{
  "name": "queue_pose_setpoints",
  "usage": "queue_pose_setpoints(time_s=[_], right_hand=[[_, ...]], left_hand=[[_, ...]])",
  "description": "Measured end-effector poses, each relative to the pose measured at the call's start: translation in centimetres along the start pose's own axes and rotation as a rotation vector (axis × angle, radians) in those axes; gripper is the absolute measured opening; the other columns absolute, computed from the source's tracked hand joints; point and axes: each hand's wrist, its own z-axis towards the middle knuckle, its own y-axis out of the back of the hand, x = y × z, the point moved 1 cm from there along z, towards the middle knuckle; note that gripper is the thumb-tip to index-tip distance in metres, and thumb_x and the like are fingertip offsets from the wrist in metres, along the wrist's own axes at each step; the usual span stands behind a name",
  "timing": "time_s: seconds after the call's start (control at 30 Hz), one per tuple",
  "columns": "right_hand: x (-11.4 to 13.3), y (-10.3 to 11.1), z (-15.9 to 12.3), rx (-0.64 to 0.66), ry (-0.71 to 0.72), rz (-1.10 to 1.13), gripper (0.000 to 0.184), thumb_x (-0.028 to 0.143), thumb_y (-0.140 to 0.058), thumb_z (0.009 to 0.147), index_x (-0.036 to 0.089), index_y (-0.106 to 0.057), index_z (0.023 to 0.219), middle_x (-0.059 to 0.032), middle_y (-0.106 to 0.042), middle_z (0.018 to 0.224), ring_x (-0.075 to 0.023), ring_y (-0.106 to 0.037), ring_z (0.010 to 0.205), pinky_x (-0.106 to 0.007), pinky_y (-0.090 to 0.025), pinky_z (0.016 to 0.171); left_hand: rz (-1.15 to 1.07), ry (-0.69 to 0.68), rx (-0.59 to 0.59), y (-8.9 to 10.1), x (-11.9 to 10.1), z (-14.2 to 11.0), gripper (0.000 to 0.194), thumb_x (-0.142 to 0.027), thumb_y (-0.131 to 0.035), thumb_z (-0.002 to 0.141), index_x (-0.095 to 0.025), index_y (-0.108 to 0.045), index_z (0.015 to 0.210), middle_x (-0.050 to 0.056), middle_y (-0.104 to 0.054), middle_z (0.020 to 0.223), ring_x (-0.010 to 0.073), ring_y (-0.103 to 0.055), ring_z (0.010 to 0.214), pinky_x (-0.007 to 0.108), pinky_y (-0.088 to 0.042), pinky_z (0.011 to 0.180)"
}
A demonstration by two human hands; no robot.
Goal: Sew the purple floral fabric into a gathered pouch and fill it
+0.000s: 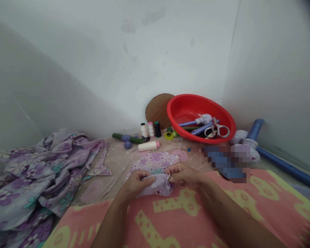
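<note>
A small piece of lilac flowered cloth [157, 184] is stretched between my two hands above the pink and yellow blanket. My left hand [138, 184] grips its left end, thumb on top. At the right end, my right hand [182, 176] pinches a gathered edge; whether a needle is in those fingers is too small to tell. Just beyond my hands lies a flat flowered fabric piece [155, 162]. Behind it a cream thread cone [147, 146] rests on its side.
A red basin [201, 100] holds scissors [217, 131] and wrapped sticks. Several thread spools [150, 129] stand near a cardboard disc [157, 108]. Crumpled flowered fabric [41, 172] is heaped at left. A blue wrapped rod [286, 165] lies at right, beside a blurred-out patch.
</note>
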Motion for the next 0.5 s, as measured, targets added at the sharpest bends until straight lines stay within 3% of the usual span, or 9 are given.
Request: queue_pose_setpoints(time_s=[0.5], right_hand=[[0.9, -0.5, -0.24, -0.105, 0.0, -0.131, 0.013, 0.016, -0.058, 0.055, 0.011, -0.055, 0.067, 0.0079, -0.044, 0.041, -0.0016, -0.029, 0.03, -0.014, -0.021, 0.029]], left_hand=[[-0.122, -0.014, -0.004, -0.34, 0.17, 0.1, 0.034, -0.044, -0.064, 0.057, -0.011, -0.057, 0.054, -0.004, -0.044, 0.044, 0.0046, -0.033, 0.04, 0.017, -0.021, 0.038]])
